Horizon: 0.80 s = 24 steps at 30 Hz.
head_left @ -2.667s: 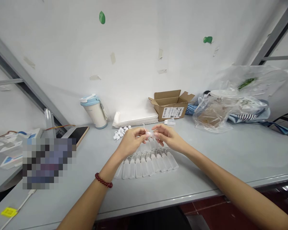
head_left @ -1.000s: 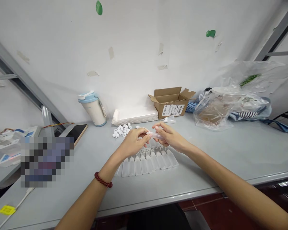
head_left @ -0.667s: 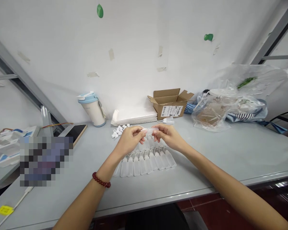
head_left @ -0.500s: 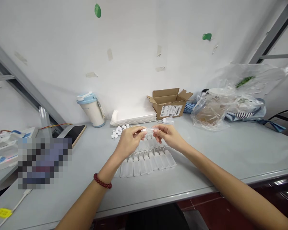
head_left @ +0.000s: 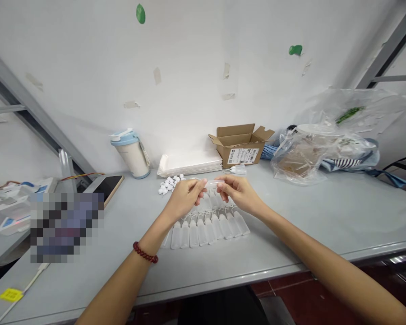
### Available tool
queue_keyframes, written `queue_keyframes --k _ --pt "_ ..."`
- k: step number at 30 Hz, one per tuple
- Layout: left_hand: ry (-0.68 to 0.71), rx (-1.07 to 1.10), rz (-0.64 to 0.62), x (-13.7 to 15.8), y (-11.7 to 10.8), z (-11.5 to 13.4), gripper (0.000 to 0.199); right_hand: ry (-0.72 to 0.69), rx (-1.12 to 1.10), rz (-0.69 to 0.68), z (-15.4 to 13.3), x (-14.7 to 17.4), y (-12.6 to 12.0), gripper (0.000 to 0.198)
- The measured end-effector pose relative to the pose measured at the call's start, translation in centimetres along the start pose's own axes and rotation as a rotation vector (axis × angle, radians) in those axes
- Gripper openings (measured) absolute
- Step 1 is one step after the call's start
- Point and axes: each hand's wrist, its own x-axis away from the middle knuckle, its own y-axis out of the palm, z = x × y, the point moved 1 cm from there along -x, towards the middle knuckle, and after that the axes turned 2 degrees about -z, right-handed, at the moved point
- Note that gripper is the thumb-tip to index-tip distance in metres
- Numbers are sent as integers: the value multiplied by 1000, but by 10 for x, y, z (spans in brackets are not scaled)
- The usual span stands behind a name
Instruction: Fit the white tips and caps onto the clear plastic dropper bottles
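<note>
Between my two hands a small translucent plastic bottle [head_left: 214,183] lies roughly level above the table. My left hand [head_left: 186,196] is closed on its left end, thumb on top, and my fingers hide that end. The right end is pinched in my right hand [head_left: 239,193]. Below, a front row of similar bottles [head_left: 203,232] with thin curved tubes at their necks lies side by side. Farther back is another group of bottles [head_left: 205,204], partly covered by my hands. A pile of small white caps [head_left: 170,183] sits just beyond my left hand.
At the back stand a cream and blue tumbler [head_left: 131,155], a stack of white flat packs [head_left: 191,163] and an open cardboard box [head_left: 242,151]. A few clear bottles [head_left: 237,169] lie before the box. Plastic bags [head_left: 301,158] are right; a phone [head_left: 110,188] lies left.
The left thumb has shifted over the white end of the bottle, which now hardly shows. Both hands stay in nearly the same place; the view has shifted slightly.
</note>
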Motion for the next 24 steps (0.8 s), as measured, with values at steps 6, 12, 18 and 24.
queue_keyframes --k 6,12,18,24 --pt "133 13 61 1 -4 4 28 13 -2 -27 -4 0 -3 32" --pt "25 9 -34 1 -2 3 36 -21 7 -10 -5 1 -3 30" --pt "253 -208 97 4 1 2 23 97 -128 -26 2 -2 -2 45" --pt "181 -194 56 4 0 3 32 96 -103 -48 -1 -2 -4 43"
